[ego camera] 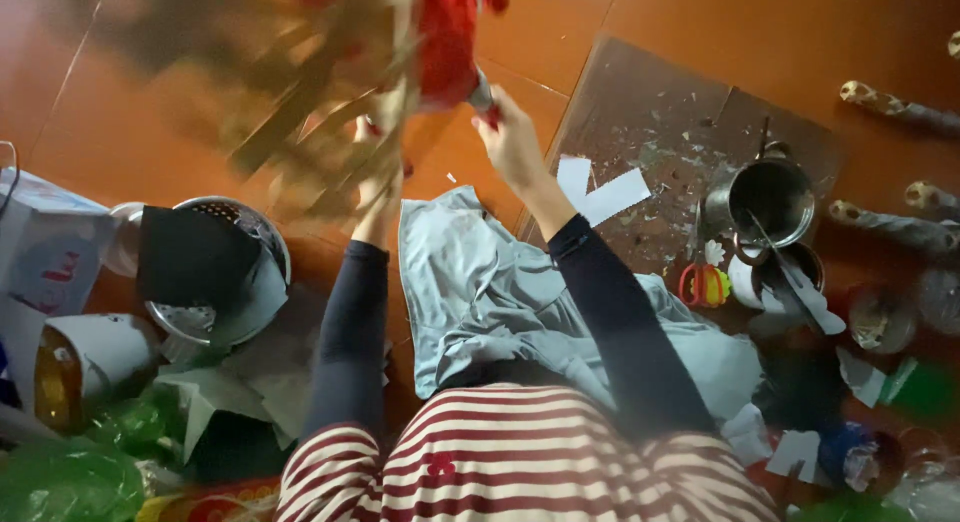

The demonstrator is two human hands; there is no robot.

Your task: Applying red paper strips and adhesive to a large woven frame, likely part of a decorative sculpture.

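A person seated on an orange tiled floor lifts a blurred frame of tan strips with red material fixed at its top. The right hand is closed in a firm grip around a small grey-and-red tool or handle pressed against the red material; the left hand reaches up into the strips, but the blur hides whether its grip is closed on one. The frame hangs in the air above the floor, ahead of a grey cloth spread over the lap. To judge by the scene, the piece looks partly assembled, the red part already attached and work on it unfinished. White paper cut-outs lie on a paint-flecked cardboard sheet beside a steel pot and red-handled scissors. A metal colander sits to the left.
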